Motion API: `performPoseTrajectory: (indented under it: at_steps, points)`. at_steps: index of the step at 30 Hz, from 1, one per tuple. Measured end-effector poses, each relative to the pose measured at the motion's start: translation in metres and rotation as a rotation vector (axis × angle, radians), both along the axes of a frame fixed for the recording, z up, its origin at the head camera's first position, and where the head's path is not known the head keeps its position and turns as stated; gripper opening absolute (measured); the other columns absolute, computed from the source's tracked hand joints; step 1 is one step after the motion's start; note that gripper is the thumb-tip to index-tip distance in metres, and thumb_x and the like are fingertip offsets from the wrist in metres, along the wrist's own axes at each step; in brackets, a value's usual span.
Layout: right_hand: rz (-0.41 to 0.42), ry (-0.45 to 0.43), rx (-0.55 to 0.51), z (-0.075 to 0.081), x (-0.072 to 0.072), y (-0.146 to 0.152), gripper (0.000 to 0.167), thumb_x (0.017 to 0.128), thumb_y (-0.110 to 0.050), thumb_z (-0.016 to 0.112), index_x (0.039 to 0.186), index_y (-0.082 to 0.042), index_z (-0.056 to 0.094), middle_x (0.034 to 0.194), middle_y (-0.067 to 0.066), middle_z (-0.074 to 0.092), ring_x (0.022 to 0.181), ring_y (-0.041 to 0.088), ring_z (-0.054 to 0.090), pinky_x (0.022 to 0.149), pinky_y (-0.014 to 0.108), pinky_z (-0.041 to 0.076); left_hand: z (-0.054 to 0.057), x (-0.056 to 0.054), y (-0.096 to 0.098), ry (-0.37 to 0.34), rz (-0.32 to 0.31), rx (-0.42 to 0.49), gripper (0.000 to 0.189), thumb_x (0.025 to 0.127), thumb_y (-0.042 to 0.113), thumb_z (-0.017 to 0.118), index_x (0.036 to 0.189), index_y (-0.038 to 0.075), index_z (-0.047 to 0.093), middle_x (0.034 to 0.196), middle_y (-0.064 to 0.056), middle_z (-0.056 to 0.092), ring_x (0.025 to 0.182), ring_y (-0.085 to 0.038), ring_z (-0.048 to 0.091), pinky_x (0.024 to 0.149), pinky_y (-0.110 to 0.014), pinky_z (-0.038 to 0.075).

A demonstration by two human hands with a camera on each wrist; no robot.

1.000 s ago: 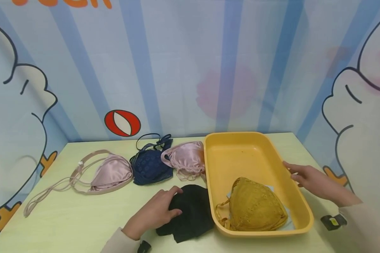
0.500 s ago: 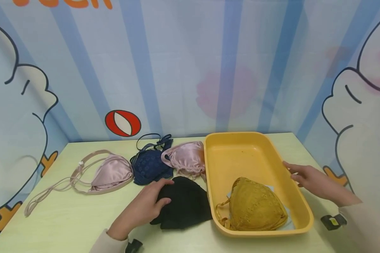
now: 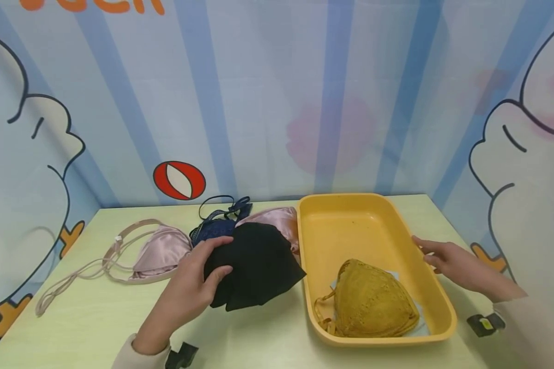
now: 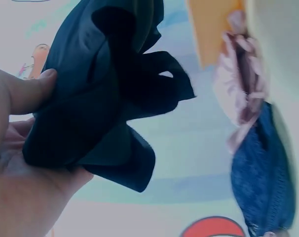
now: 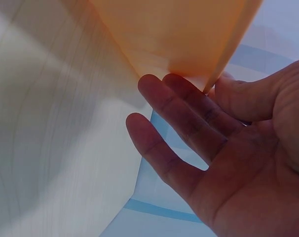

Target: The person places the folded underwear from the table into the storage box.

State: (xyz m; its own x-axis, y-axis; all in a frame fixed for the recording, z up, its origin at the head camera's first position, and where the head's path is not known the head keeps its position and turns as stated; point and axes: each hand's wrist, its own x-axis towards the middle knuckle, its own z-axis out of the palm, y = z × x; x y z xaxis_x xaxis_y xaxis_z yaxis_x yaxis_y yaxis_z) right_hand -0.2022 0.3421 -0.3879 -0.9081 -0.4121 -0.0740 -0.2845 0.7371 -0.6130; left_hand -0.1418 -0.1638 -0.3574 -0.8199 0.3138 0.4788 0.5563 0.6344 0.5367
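Note:
My left hand (image 3: 177,292) grips a folded black bra (image 3: 254,264), thumb on the near side and fingers behind it. Raised above the table, the bra covers part of a navy lace bra (image 3: 211,230) and of a pink satin bra (image 3: 277,219). In the left wrist view, loose folds and a strap-like loop hang from the black bra (image 4: 90,98). My right hand (image 3: 459,266) touches the right rim of a yellow tray (image 3: 351,230), its fingers loosely extended along the outer wall. A mustard lace bra (image 3: 374,302) lies in the tray's near end, over something pale blue.
Another pink satin bra (image 3: 163,251) lies at the left of the table (image 3: 87,328), its thin straps trailing left. A printed cloth backdrop (image 3: 268,102) rises along the table's back edge and both sides.
My left hand has picked the black bra up off the table beside the tray and carried it up and to the left. My right hand has stayed at the tray's rim.

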Motion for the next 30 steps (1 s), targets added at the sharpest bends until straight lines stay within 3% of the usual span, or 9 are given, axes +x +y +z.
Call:
performPoseTrajectory:
  at_steps: [6, 16, 23, 30]
  points:
    - [-0.001, -0.01, -0.003, 0.0, 0.001, -0.001, 0.051, 0.099, -0.005, 0.046, 0.145, 0.005, 0.027, 0.13, 0.034, 0.045, 0.104, 0.037, 0.057, 0.072, 0.036, 0.053, 0.012, 0.002, 0.012, 0.069, -0.034, 0.045, 0.053, 0.083, 0.003, 0.071, 0.131, 0.01, 0.05, 0.12, -0.005, 0.056, 0.109, -0.018, 0.055, 0.088, -0.04, 0.047]
    - [0.002, 0.006, 0.002, -0.001, 0.001, -0.001, 0.05, 0.099, -0.005, 0.046, 0.144, 0.006, 0.027, 0.128, 0.034, 0.046, 0.104, 0.037, 0.057, 0.073, 0.038, 0.053, 0.025, -0.002, 0.039, 0.178, -0.153, 0.08, 0.054, 0.082, 0.002, 0.071, 0.131, 0.011, 0.051, 0.116, -0.004, 0.056, 0.106, -0.016, 0.054, 0.087, -0.038, 0.046]
    - [0.002, -0.003, -0.011, 0.0, 0.0, -0.001, 0.05, 0.099, -0.004, 0.045, 0.144, 0.006, 0.028, 0.126, 0.033, 0.048, 0.105, 0.037, 0.057, 0.073, 0.038, 0.053, 0.026, -0.008, 0.061, 0.179, -0.212, 0.115, 0.052, 0.082, 0.0, 0.071, 0.13, 0.009, 0.051, 0.129, -0.006, 0.053, 0.123, -0.019, 0.046, 0.101, -0.04, 0.036]
    - [0.001, 0.001, -0.004, 0.001, 0.001, 0.0, 0.049, 0.099, -0.004, 0.045, 0.145, 0.005, 0.028, 0.127, 0.032, 0.048, 0.104, 0.035, 0.057, 0.073, 0.038, 0.052, 0.022, -0.018, 0.095, 0.152, -0.308, 0.084, 0.047, 0.087, 0.006, 0.067, 0.131, 0.008, 0.049, 0.13, -0.005, 0.052, 0.122, -0.018, 0.046, 0.102, -0.037, 0.035]
